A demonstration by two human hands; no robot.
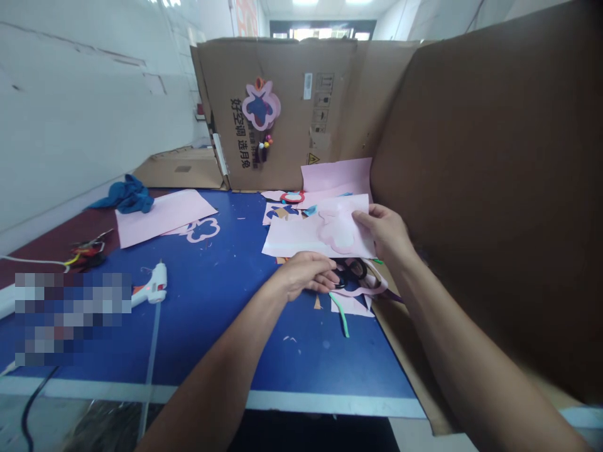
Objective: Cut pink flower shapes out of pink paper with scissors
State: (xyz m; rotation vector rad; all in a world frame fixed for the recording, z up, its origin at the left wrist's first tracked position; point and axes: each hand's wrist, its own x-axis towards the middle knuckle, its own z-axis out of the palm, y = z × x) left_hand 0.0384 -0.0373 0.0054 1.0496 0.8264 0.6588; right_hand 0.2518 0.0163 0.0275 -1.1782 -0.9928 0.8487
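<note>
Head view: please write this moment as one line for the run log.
left hand: on black scissors | right hand: holds pink paper | table: blue, glue gun lying left

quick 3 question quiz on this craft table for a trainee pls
1. True or false: the right hand holds the pink sheet by its right edge.
2. What does the left hand rest on? A) the glue gun B) the black scissors C) the blue cloth
3. Fill in: the flower decoration hangs on the ______ wall at the back of the blue table.

Key
1. True; a pale cut-out shape lies against the sheet by the fingers.
2. B, at the handles; whether it grips them is unclear.
3. cardboard
</note>
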